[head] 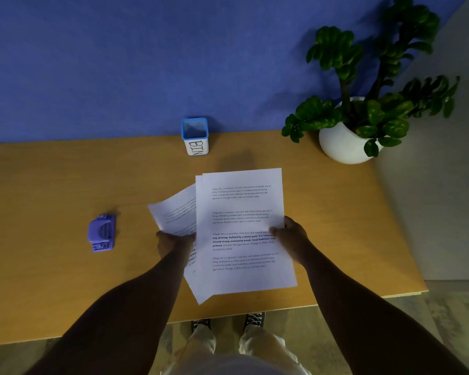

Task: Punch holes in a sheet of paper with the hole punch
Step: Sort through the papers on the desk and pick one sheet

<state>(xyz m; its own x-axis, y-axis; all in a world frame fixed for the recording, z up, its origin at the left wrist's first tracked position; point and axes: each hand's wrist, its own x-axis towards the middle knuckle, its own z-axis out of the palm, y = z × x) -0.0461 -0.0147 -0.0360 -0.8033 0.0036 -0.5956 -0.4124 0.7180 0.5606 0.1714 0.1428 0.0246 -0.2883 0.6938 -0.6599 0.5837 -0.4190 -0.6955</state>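
Two hands hold printed paper over the middle of the desk (52, 185). The left hand (173, 243) has its grip closed on the near edge of a tilted sheet (175, 212) that fans out leftward from under the top sheet (241, 228). The right hand (291, 234) pinches the right edge of the top sheet, thumb on the printed face. At least one more sheet edge shows behind the top sheet; the exact count cannot be told.

Relative to the top sheet: the hole punch (102, 233), purple, lies well apart to the left, flat on the desk, untouched by either hand, with bare desk surface between. The cup (195, 136), blue-rimmed with white sides, stands beyond the far edge, near the back of the desk against the blue wall (119, 63). The potted plant (363, 104), in a round white pot, stands beyond and to the right, at the far right corner of the desk. The lowest corner of the sheets lies near the front edge of the desk. The right edge of the desk runs well to the right of the sheets.

Writing: the cup is hand-lettered "BIN", turned sideways. The top sheet carries four short paragraphs, each opening "Village life is a peaceful"; part of the third is in bold, including "community bonds".
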